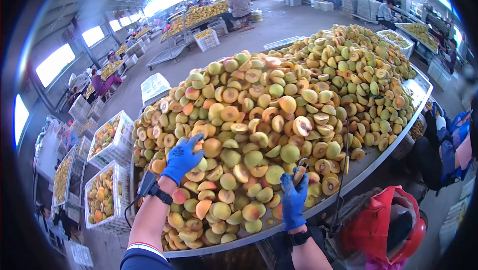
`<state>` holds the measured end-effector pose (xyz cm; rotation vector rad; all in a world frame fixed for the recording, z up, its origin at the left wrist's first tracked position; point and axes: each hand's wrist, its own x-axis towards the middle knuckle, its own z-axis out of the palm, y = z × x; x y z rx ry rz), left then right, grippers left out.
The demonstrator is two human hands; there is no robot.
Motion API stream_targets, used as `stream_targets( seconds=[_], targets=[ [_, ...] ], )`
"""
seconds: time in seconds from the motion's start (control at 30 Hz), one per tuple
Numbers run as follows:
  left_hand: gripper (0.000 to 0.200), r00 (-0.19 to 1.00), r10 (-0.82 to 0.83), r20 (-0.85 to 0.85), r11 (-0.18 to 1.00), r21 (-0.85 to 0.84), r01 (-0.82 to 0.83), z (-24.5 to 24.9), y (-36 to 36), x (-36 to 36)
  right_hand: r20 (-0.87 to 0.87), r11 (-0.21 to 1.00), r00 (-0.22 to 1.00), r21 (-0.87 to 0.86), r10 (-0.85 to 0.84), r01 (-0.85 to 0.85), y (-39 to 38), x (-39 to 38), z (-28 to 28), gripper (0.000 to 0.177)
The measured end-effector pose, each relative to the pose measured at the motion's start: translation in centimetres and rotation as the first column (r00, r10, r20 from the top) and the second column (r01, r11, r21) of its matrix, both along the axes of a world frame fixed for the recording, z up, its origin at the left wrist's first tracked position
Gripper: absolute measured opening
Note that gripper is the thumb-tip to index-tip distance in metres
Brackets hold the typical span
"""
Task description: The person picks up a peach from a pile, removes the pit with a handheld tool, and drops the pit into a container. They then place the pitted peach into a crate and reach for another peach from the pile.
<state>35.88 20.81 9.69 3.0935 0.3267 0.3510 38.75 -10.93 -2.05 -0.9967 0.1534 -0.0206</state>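
A large heap of yellow-green peaches (230,158), many of them cut in half with the stone showing, covers the metal table. My left hand (184,159), in a blue glove, reaches into the heap's left side. Its thumb and fingers close around an orange-yellow peach (198,146), mostly hidden by the glove. Near the table's front edge, my right hand (295,198), also gloved in blue, grips a pitting tool (299,174) by its wooden handle. The tool's curved metal tip points up and away from me, just above the peaches.
Crates of peaches (119,215) stand left of the table. The table's metal rim (368,170) runs along the front right, crossed by a thin dark rod or cord (340,190). A red bag (383,225) hangs nearby. Another person (448,145) sits at right; others work behind.
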Motion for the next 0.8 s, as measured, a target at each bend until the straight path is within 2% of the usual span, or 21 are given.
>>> stream_targets(
  seconds=[0.07,0.1,0.17,0.2,0.23,0.3,0.33,0.4,0.43,0.5,0.53,0.57,0.6,0.63,0.67,0.73,0.77,0.8],
  targets=[
    [0.055,0.997,0.039,0.064,0.961,-0.277,-0.020,-1.1,2.7,-3.7,0.051,0.999,0.998,-0.023,-0.037,0.038,0.7,0.2,-1.5,0.029],
    [0.055,0.997,0.053,0.057,0.960,-0.276,-0.036,-1.6,3.9,-5.2,0.043,0.999,0.999,-0.022,-0.022,0.023,0.9,0.0,-1.3,0.029],
    [0.058,0.975,0.088,0.205,0.962,-0.272,-0.030,-2.4,5.6,-7.5,0.029,0.997,0.999,-0.065,0.030,-0.028,1.2,-0.2,-0.7,0.024],
    [0.058,0.949,0.184,0.254,0.881,-0.472,-0.045,-2.0,5.3,-8.4,0.032,0.997,0.999,-0.061,0.042,-0.040,1.5,-0.3,-0.6,0.022],
    [0.058,0.947,0.194,0.255,0.881,-0.470,-0.054,-2.9,7.0,-9.2,0.033,0.997,0.998,-0.058,0.053,-0.051,1.9,-0.3,-0.7,0.022],
    [0.054,0.931,0.255,0.260,0.928,-0.338,-0.159,-5.4,12.2,-11.9,0.023,0.999,0.999,-0.039,0.025,-0.024,2.6,-0.4,-0.9,0.022],
    [0.054,0.930,0.252,0.266,0.930,-0.333,-0.157,-5.6,13.3,-13.5,0.012,0.999,0.999,0.026,0.038,-0.038,3.0,-0.7,-0.4,0.023],
    [0.048,0.839,0.487,0.243,0.868,-0.242,-0.434,-4.7,13.7,-14.4,-0.010,0.998,0.998,0.045,0.054,-0.054,3.5,-1.4,0.1,0.023],
    [0.045,0.820,0.471,0.325,0.882,-0.199,-0.428,-4.1,13.2,-13.6,-0.031,0.996,0.997,0.056,0.075,-0.073,3.7,-1.5,0.6,0.023],
    [0.046,0.860,0.181,0.478,0.976,0.018,-0.215,-2.1,10.4,-10.7,-0.009,0.995,0.995,0.014,0.101,-0.101,4.1,-1.7,0.9,0.020],
    [0.047,0.913,0.123,0.389,0.992,-0.041,-0.117,-1.0,8.6,-9.2,0.006,0.990,0.991,0.016,0.136,-0.137,4.0,-2.0,1.3,0.021],
    [0.048,0.948,-0.036,0.317,0.991,-0.113,0.075,-0.9,5.8,-3.7,0.002,0.998,0.999,-0.055,0.040,-0.039,5.6,-1.8,-2.7,0.024],
    [0.053,0.970,-0.090,0.228,0.977,-0.167,0.130,-1.4,4.5,-1.7,0.012,0.994,0.996,-0.053,0.093,-0.092,5.3,-1.9,-2.0,0.027],
    [0.058,0.981,-0.146,0.131,0.962,-0.214,0.172,-1.6,3.3,0.3,0.029,0.988,0.994,-0.122,0.104,-0.100,5.8,-1.7,-3.1,0.026],
    [0.058,0.969,-0.208,0.137,0.948,-0.216,0.234,-1.1,1.7,1.7,0.077,0.983,0.991,-0.157,0.111,-0.098,5.9,-1.7,-3.5,0.027],
    [0.074,0.934,-0.158,-0.319,0.985,0.019,0.173,-0.9,-1.1,3.5,0.045,0.983,0.995,-0.164,0.094,-0.085,5.4,-1.7,-1.7,0.028],
    [0.085,0.915,-0.115,-0.386,0.973,0.141,0.182,-1.1,-2.0,4.6,-0.005,0.983,0.995,-0.152,0.104,-0.104,5.2,-1.8,-1.4,0.028],
    [0.085,0.897,-0.047,-0.439,0.975,0.175,0.137,-1.0,-2.6,5.4,-0.016,0.978,0.990,-0.153,0.139,-0.139,4.8,-1.8,-1.3,0.039]
  ],
)
